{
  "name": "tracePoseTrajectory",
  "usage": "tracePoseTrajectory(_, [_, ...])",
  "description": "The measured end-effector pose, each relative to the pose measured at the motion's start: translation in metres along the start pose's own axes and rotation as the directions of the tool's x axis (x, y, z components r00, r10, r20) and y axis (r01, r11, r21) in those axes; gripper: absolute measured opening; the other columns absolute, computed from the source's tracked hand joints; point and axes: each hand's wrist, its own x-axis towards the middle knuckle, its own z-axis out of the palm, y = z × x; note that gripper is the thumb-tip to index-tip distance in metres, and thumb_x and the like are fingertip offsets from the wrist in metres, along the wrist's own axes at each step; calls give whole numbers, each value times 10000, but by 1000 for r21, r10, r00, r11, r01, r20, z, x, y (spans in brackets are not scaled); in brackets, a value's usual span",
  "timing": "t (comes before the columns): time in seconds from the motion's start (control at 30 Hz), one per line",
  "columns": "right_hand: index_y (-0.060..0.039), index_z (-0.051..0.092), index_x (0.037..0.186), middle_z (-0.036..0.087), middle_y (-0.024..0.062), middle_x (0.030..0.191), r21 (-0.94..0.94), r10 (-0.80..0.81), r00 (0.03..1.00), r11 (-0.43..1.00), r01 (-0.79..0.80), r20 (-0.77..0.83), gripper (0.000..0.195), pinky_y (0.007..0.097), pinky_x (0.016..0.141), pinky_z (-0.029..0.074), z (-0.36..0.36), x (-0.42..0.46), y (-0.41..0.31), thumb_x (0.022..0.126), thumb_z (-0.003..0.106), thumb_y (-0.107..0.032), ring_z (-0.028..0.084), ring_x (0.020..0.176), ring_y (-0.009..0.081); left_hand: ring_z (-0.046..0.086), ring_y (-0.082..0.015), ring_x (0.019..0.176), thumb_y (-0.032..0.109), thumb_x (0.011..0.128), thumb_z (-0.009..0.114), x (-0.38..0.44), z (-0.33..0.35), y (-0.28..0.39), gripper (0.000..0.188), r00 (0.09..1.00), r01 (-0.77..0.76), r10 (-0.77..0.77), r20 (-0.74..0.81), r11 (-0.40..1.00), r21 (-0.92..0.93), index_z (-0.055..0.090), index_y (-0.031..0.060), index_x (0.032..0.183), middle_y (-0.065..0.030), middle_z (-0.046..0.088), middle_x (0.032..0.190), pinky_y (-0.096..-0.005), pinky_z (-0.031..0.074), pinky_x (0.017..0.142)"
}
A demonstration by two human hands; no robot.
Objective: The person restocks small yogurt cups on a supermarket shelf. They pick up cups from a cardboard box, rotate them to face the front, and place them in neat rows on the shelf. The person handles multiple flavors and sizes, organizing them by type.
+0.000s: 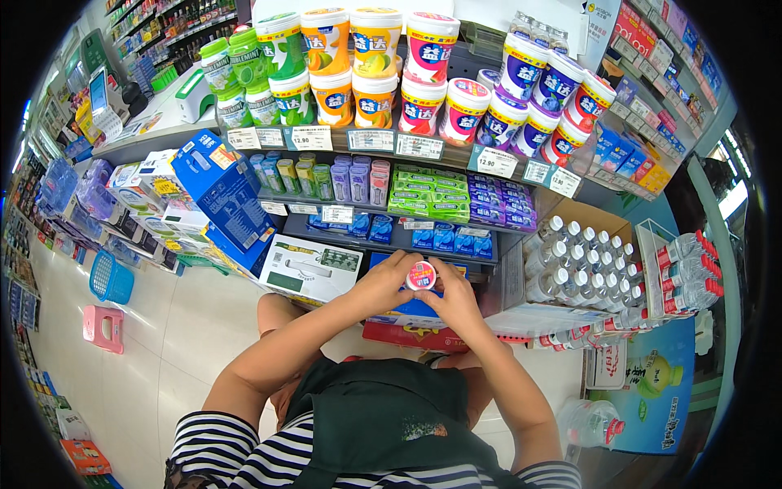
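Observation:
A small round tub with a pink and white lid (421, 276) is held between my two hands, its lid facing up. The fingers and thumb of my left hand (391, 284) grip its left side. On its right side are the thumb and fingers of my right hand (449, 293). Just beneath lies a blue box (403, 318). Beyond my hands, a shelf holds blue packs (444, 237), with green gum packs (429, 192) and purple gum packs (501, 202) above. Stacked gum tubs (376, 46) line the top shelf.
Left of my hands is a white carton (311, 269), with a tall blue box (223, 189) behind it. Bottled water in an open carton (580, 263) stands at the right. A pink stool (103, 329) and a blue basket (112, 278) are on the floor. A red box (409, 337) sits low before me.

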Motion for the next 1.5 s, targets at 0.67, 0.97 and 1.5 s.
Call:
tracePoseTrajectory(0.67, [-30,589,1319,666,178,1206,-604,-677,734,607,516,-54,610,440,945,517,-188,74,-173,779,821,-190,634,1115,365,590,-374,1127,289,846,771,120,-188,158,528,833,-464,553,-10,707,533,570,8,1245,-180,614,1135,-447,482,967])
tracePoseTrajectory(0.97, [-58,607,1333,669,152,1283,-599,-626,778,645,475,-58,573,412,1035,471,-243,164,-212,843,794,-290,614,1219,306,567,-407,1133,417,762,774,220,-267,174,587,829,-414,559,20,589,694,693,-54,1102,-270,609,1150,-444,467,1006])
tracePoseTrajectory(1.5, [-38,678,1236,691,159,1230,-596,-474,880,709,377,-7,498,414,968,514,-240,203,-204,825,802,-290,656,1138,312,658,-360,1093,438,836,723,254,-278,174,576,969,-216,93,227,765,607,707,-18,1189,-252,709,1145,-421,509,930])
